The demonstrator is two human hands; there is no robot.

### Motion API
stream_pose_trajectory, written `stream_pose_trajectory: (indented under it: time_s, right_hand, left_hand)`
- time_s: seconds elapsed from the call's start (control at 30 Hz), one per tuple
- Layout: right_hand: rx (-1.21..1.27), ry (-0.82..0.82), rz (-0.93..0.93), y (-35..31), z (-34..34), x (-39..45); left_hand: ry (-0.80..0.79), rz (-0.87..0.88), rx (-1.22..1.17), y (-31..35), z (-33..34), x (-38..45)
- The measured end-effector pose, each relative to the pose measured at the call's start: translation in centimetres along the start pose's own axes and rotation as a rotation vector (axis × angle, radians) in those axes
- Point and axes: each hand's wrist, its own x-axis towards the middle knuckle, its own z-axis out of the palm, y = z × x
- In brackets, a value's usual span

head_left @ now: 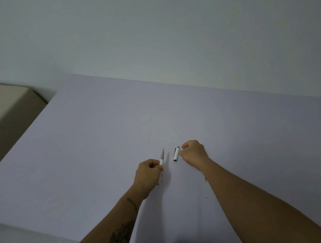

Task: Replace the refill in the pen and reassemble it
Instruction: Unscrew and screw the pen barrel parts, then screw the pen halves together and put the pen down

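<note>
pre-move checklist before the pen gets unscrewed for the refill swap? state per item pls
1. White pen body with the silver tapered tip held in the left hand: ok, fingers closed round its middle.
2. White pen cap with the grey end off the pen: ok, lying on the lavender table.
3. Right hand free to take the tip end: ok, next to the cap, holding nothing visible.
4. Tip section loosened: cannot tell.
5. New refill within reach: cannot tell; only a small yellow bit shows beside the right forearm.
</note>
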Motion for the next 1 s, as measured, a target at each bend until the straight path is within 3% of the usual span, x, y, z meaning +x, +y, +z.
stream_pose_trajectory:
  time_s: [0.57, 0.63, 0.83, 1.0]
  right_hand:
    - [-0.253, 0.003, -0.036, -0.3, 4.8, 1.6]
    - [-0.155, -0.010, -0.027, -0.1, 4.5, 1.5]
    - [0.505, -0.111, 0.052, -2.1, 2.3, 1.0]
    - [0.574, -0.068, 0.005, -2.9, 1.3, 0.1]
  left_hand:
    - [-0.052, -0.047, 0.014, -1.7, -1.8, 1.3]
    - [-0.050, -0.042, 0.023, -1.9, -1.9, 1.3]
    - [-0.057, -0.010, 0.023, -1.3, -2.2, 1.5]
    - [-0.079, 0.023, 0.038, -0.6, -1.9, 1.1]
